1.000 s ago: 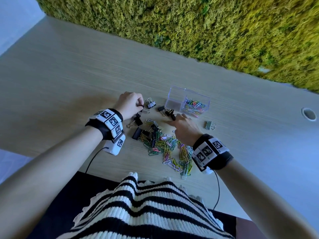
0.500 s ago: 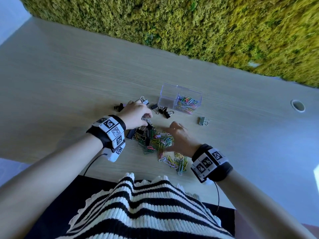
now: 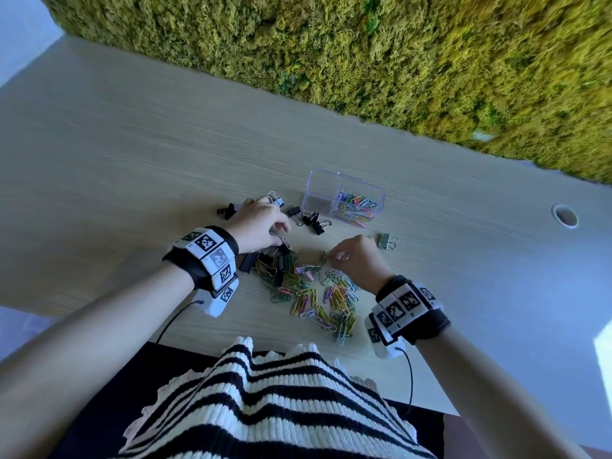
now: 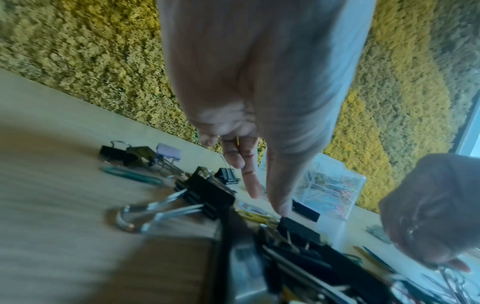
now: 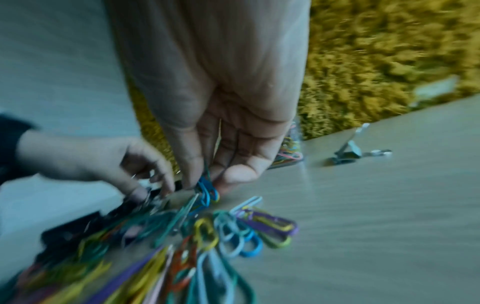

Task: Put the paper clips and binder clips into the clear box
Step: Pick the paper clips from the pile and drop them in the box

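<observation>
The clear box [image 3: 323,197] stands at the far side; its right compartment holds coloured paper clips [image 3: 356,207], and it also shows as the box [image 4: 335,185]. A pile of coloured paper clips [image 3: 318,294] lies between my hands, with black binder clips [image 3: 265,260] heaped at its left. My left hand [image 3: 281,241] curls over that heap and pinches a binder clip's wire handle [image 5: 141,198]. My right hand [image 5: 205,185] pinches blue paper clips [image 5: 207,192] at the pile's far edge, just above the table.
More black binder clips [image 3: 311,220] lie in front of the box, others [image 3: 227,210] at the far left, and a silver one [image 3: 387,241] right of my right hand. A moss wall [image 3: 397,61] backs the table. A cable hole [image 3: 564,216] sits at the right.
My left hand came back from the far-left clips onto the black binder clip heap. My right hand went from lying over the pile to pinching paper clips at its far edge.
</observation>
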The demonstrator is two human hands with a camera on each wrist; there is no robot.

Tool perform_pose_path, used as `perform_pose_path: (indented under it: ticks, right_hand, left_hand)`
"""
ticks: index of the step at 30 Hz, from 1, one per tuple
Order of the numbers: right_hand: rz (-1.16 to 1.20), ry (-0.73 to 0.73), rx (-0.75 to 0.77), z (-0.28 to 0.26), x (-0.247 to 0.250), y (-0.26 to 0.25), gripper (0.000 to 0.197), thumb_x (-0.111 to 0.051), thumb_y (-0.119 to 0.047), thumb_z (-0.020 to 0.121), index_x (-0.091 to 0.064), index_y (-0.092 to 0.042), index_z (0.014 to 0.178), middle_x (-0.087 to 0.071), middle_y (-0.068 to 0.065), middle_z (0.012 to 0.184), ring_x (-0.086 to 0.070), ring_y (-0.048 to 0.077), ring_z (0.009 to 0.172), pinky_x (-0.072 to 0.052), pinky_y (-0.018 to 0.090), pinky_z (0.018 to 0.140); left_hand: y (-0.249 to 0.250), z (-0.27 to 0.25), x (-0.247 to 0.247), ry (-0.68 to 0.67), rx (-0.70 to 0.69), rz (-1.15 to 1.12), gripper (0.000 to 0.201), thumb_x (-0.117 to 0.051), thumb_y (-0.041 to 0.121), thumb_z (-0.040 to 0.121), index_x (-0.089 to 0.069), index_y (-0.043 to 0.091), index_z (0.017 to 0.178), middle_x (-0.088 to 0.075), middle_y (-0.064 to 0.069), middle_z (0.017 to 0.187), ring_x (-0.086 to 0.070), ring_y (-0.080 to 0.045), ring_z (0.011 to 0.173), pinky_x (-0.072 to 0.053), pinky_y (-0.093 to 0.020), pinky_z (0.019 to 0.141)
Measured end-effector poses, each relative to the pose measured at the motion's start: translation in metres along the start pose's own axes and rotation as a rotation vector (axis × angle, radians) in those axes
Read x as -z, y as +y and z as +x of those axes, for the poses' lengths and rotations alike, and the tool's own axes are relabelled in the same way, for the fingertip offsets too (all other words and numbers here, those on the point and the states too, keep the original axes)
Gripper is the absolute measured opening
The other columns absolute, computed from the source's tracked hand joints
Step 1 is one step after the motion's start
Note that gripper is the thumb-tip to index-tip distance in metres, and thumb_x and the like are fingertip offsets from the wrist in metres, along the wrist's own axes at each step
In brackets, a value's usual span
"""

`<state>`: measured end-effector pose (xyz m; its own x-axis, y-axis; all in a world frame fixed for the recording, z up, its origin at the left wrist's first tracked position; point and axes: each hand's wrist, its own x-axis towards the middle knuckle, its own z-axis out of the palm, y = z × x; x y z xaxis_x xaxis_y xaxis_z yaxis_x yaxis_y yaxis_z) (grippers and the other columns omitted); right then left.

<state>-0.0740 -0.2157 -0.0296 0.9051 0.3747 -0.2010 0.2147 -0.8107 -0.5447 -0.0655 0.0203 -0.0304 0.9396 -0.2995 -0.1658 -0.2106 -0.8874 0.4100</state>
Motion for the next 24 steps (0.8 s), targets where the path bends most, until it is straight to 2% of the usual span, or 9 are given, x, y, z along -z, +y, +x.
perform_pose_path:
  ticks: [2, 3, 6, 8, 11, 13, 17, 21, 24]
  right_hand:
    - [0.181, 0.071, -0.045, 0.0, 0.005, 0.009, 0.011, -0.077, -0.005, 0.071, -0.075, -0.005, 0.081, -0.072, 0.012, 0.076, -0.057, -0.001, 0.054, -0.045, 0.009, 0.055]
    - [0.265, 0.1, -0.071, 0.0, 0.009, 0.011, 0.012, -0.078, -0.003, 0.069, -0.075, -0.003, 0.08, -0.072, 0.014, 0.074, -0.054, -0.003, 0.049, -0.044, 0.009, 0.052]
    - [0.473, 0.204, -0.128, 0.004, 0.029, 0.01, 0.013, -0.078, -0.001, 0.067, -0.074, -0.002, 0.08, -0.071, 0.013, 0.068, -0.052, 0.007, 0.044, -0.047, 0.021, 0.047]
    - [0.554, 0.315, -0.129, 0.009, 0.05, 0.005, 0.012, -0.077, 0.001, 0.069, -0.073, -0.001, 0.08, -0.069, 0.007, 0.063, -0.05, 0.005, 0.044, -0.045, 0.019, 0.045]
    - [0.559, 0.482, -0.076, 0.023, 0.076, -0.002, 0.013, -0.076, -0.001, 0.07, -0.073, 0.0, 0.083, -0.07, 0.01, 0.074, -0.057, 0.004, 0.052, -0.051, 0.02, 0.056]
    - [0.532, 0.559, -0.081, 0.037, 0.084, 0.0, 0.014, -0.077, -0.004, 0.07, -0.073, -0.002, 0.084, -0.071, 0.01, 0.077, -0.064, 0.009, 0.06, -0.055, 0.024, 0.064]
    - [0.37, 0.527, -0.058, 0.053, 0.08, 0.003, 0.016, -0.076, -0.009, 0.072, -0.074, -0.005, 0.087, -0.073, 0.011, 0.084, -0.066, 0.017, 0.071, -0.055, 0.027, 0.071]
    - [0.159, 0.513, 0.114, 0.038, 0.068, 0.003, 0.029, -0.076, -0.011, 0.072, -0.071, -0.01, 0.1, -0.066, 0.001, 0.089, -0.055, 0.012, 0.07, -0.039, 0.007, 0.063]
    - [0.103, 0.423, 0.197, 0.013, 0.058, 0.01, 0.033, -0.075, -0.005, 0.07, -0.069, -0.01, 0.103, -0.065, 0.005, 0.085, -0.055, 0.016, 0.062, -0.038, 0.005, 0.063]
  left_hand:
    - [-0.005, 0.001, 0.002, 0.025, 0.032, 0.009, 0.022, -0.075, 0.03, 0.074, -0.068, 0.027, 0.095, -0.062, 0.007, 0.098, -0.045, -0.017, 0.102, -0.029, -0.033, 0.087]
    - [-0.007, 0.001, 0.003, 0.03, 0.045, 0.013, 0.021, -0.075, 0.029, 0.074, -0.068, 0.027, 0.094, -0.063, 0.006, 0.099, -0.045, -0.018, 0.101, -0.029, -0.033, 0.087]
    - [-0.008, 0.003, 0.004, 0.017, 0.058, 0.032, 0.017, -0.075, 0.028, 0.075, -0.069, 0.028, 0.091, -0.063, 0.007, 0.098, -0.045, -0.018, 0.101, -0.031, -0.034, 0.088]
    - [-0.007, 0.005, 0.004, -0.003, 0.056, 0.038, 0.017, -0.075, 0.027, 0.075, -0.069, 0.029, 0.09, -0.061, 0.008, 0.095, -0.045, -0.016, 0.103, -0.031, -0.035, 0.089]
    - [-0.003, 0.006, 0.003, -0.034, 0.049, 0.026, 0.016, -0.076, 0.028, 0.073, -0.069, 0.029, 0.088, -0.054, 0.015, 0.088, -0.043, -0.013, 0.1, -0.031, -0.034, 0.09]
    - [-0.001, 0.007, 0.003, -0.05, 0.038, 0.03, 0.013, -0.076, 0.027, 0.074, -0.068, 0.028, 0.084, -0.054, 0.015, 0.086, -0.042, -0.012, 0.098, -0.031, -0.035, 0.091]
    - [0.004, 0.008, 0.002, -0.077, 0.02, 0.027, 0.011, -0.073, 0.022, 0.076, -0.064, 0.028, 0.072, -0.053, 0.013, 0.078, -0.044, -0.014, 0.094, -0.039, -0.037, 0.088]
    - [0.003, 0.008, 0.0, -0.074, 0.013, 0.048, 0.009, -0.07, 0.024, 0.079, -0.063, 0.026, 0.072, -0.052, 0.013, 0.077, -0.044, -0.013, 0.094, -0.037, -0.035, 0.088]
    - [0.006, 0.004, 0.001, -0.027, -0.008, 0.052, 0.006, -0.068, 0.025, 0.082, -0.066, 0.022, 0.078, -0.051, 0.013, 0.076, -0.045, -0.014, 0.09, -0.031, -0.034, 0.089]
